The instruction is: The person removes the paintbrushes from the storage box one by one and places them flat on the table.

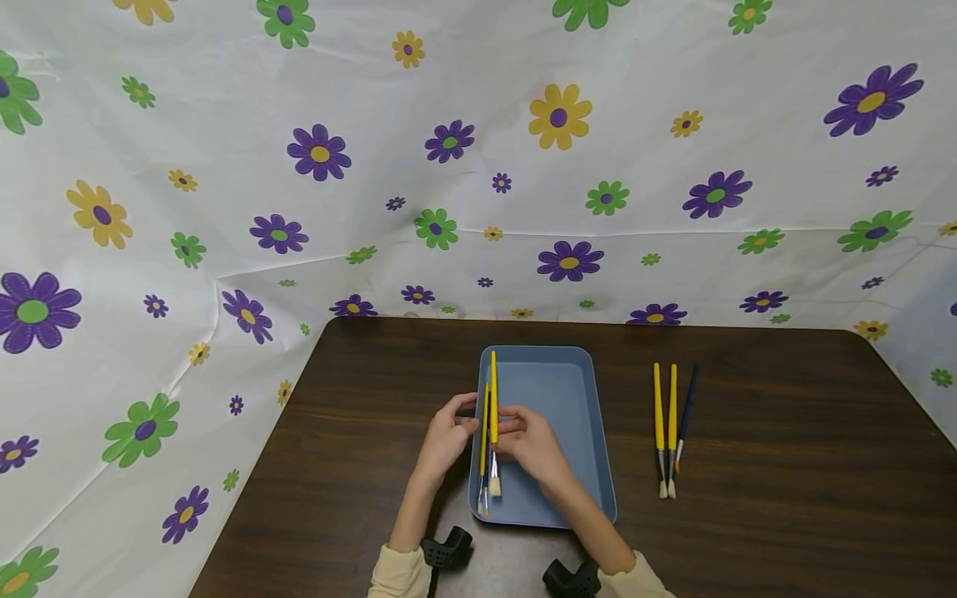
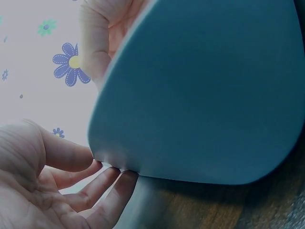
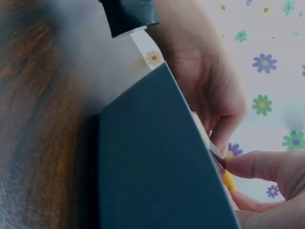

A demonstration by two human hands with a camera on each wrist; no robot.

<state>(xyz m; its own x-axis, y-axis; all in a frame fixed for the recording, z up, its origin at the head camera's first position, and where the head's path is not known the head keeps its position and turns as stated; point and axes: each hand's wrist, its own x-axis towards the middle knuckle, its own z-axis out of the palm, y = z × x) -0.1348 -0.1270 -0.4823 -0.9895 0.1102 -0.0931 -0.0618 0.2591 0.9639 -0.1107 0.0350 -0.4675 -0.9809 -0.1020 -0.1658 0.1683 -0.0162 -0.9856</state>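
A blue-grey tray [image 1: 549, 465] lies on the table, with yellow-handled paintbrushes along its left side. My right hand [image 1: 534, 444] is over the tray and pinches the ferrule of a yellow paintbrush [image 1: 494, 399], its pale bristles toward me. In the right wrist view the right thumb [image 3: 257, 164] meets the metal part. A thinner yellow paintbrush [image 1: 483, 432] lies just left of it. My left hand [image 1: 446, 440] is at the tray's left rim, fingers rather straight. In the left wrist view its fingertips [image 2: 126, 183] reach the rim, where the tray hides what they touch.
To the right of the tray, two yellow paintbrushes [image 1: 673, 407] and a dark blue paintbrush [image 1: 688, 407] lie side by side on the dark wooden table [image 1: 792, 465]. A white flowered cloth [image 1: 463, 274] hangs behind the table.
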